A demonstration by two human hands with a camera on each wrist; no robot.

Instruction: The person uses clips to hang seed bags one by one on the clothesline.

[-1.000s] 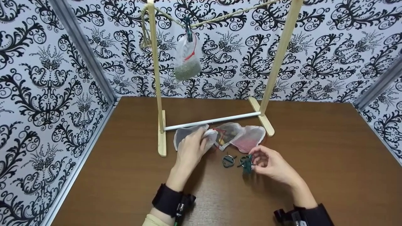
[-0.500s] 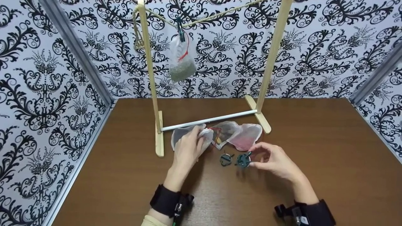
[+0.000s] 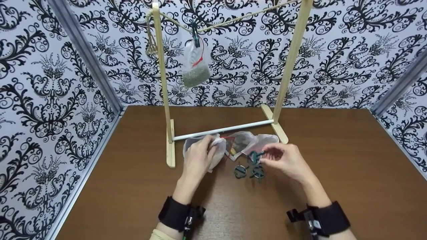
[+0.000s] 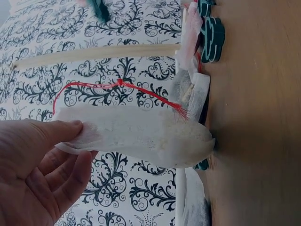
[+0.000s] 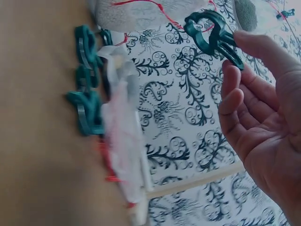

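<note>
Before scroll-patterned walls point(image 3: 347, 73), above a brown counter point(image 3: 133, 186), pinching a white mesh bag point(image 4: 136, 134) by its top in the left grip point(image 3: 196, 160), likely to keep the filling low. Grasping a green clip point(image 5: 219, 42) by its prongs in the right grip point(image 3: 287, 160), apparently leaving its looped end free.

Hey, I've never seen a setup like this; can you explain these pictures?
No machine here: a person works with two bare hands. The head picture comes from a camera worn on the head, looking forward and down; the others come from wrist cameras. The left hand pinches the top of a white mesh pouch with a red string. The right hand pinches a dark green plastic clip. On the brown wood-look table lie more green clips and white mesh pouches, one holding something pink. Above, a similar pouch hangs clipped from a beige rope on a pale wooden frame.
</note>
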